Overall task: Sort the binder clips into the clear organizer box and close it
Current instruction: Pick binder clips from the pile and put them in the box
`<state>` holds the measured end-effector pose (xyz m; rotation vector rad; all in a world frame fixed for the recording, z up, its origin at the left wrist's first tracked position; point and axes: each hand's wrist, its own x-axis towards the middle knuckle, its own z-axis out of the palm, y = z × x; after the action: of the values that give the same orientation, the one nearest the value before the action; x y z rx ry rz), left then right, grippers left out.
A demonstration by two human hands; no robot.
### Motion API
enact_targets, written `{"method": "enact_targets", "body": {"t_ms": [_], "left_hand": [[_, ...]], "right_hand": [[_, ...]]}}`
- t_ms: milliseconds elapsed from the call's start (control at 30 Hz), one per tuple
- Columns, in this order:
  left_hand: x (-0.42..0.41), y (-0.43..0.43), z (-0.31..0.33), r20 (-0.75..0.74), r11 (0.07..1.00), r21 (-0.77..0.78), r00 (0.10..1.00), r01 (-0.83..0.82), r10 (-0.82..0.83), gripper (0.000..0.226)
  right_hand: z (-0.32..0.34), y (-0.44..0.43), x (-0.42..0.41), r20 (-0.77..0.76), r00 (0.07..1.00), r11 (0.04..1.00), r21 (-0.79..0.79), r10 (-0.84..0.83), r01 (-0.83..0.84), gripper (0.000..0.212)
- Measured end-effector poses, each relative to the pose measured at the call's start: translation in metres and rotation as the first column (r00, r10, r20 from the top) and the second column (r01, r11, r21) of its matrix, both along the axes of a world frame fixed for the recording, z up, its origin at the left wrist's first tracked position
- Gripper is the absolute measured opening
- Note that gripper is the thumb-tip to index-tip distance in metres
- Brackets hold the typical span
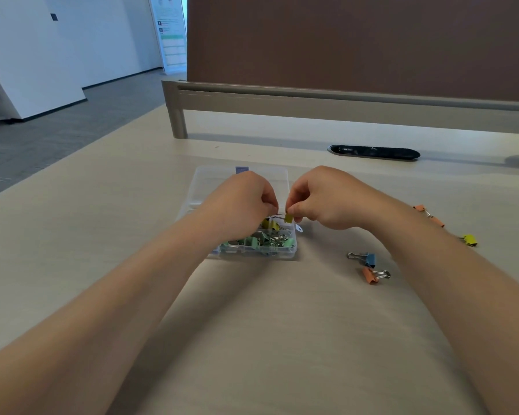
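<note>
The clear organizer box (285,250) lies open on the desk, its lid (210,181) folded back behind it. Green clips and a yellow clip (271,225) lie in its compartments. Above the box, my right hand (327,199) pinches the body of a small yellow binder clip (288,218). My left hand (246,202) pinches that clip's wire handle from the left. Loose clips lie on the desk to the right: a blue one (369,259), an orange one (370,275), two orange ones (429,215) farther back and a yellow one (470,240).
A brown partition on a grey rail (312,100) closes off the far edge of the desk. A black cable slot (373,152) sits in the desk behind my right hand. The desk's left edge drops to a carpeted floor.
</note>
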<state>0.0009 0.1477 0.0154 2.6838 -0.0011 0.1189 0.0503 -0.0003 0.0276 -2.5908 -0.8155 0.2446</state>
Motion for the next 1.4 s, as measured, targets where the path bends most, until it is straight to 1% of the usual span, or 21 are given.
{"method": "enact_targets", "body": {"t_ms": [200, 400, 667, 767, 867, 967, 1033, 1300, 1400], "left_hand": [[-0.001, 0.0, -0.002, 0.019, 1.0, -0.017, 1.0, 0.001, 0.0, 0.011], [-0.002, -0.001, 0.0, 0.015, 1.0, -0.007, 1.0, -0.02, 0.02, 0.011], [-0.004, -0.005, -0.001, 0.044, 0.995, 0.096, 0.999, -0.035, 0.031, 0.018], [-0.004, -0.007, -0.001, 0.058, 0.991, 0.127, 0.998, -0.035, 0.028, 0.022], [-0.004, -0.007, -0.002, 0.059, 0.992, 0.126, 0.998, -0.033, 0.026, 0.024], [-0.006, -0.006, 0.0, 0.055, 0.998, 0.07, 0.998, -0.01, 0.007, 0.022], [-0.007, -0.005, 0.001, 0.04, 0.998, 0.059, 0.999, -0.009, 0.007, 0.02], [-0.002, -0.01, 0.0, 0.001, 0.991, 0.132, 1.0, -0.024, 0.024, 0.024], [-0.003, -0.009, 0.0, 0.008, 0.99, 0.143, 1.0, -0.012, 0.011, 0.024]], "right_hand": [[0.0, 0.0, -0.001, 0.001, 1.0, 1.0, -0.007, -0.008, 0.008, 0.014], [0.0, 0.001, -0.003, -0.003, 1.0, 1.0, -0.016, -0.007, 0.007, 0.011], [-0.003, 0.005, -0.004, 0.014, 1.0, 1.0, 0.002, -0.022, 0.022, 0.008], [-0.004, 0.006, -0.005, 0.031, 0.999, 1.0, -0.018, -0.025, 0.026, 0.013], [-0.004, 0.007, -0.006, 0.05, 0.998, 0.999, -0.041, -0.029, 0.031, 0.014], [-0.006, 0.008, -0.006, 0.07, 0.997, 0.997, -0.06, -0.034, 0.038, 0.012], [-0.007, 0.009, -0.007, 0.076, 0.996, 0.997, -0.062, -0.039, 0.044, 0.012], [-0.008, 0.009, -0.006, 0.086, 0.995, 0.997, -0.066, -0.045, 0.051, 0.012], [-0.007, 0.007, -0.005, 0.065, 0.997, 0.998, -0.05, -0.039, 0.042, 0.012]]}}
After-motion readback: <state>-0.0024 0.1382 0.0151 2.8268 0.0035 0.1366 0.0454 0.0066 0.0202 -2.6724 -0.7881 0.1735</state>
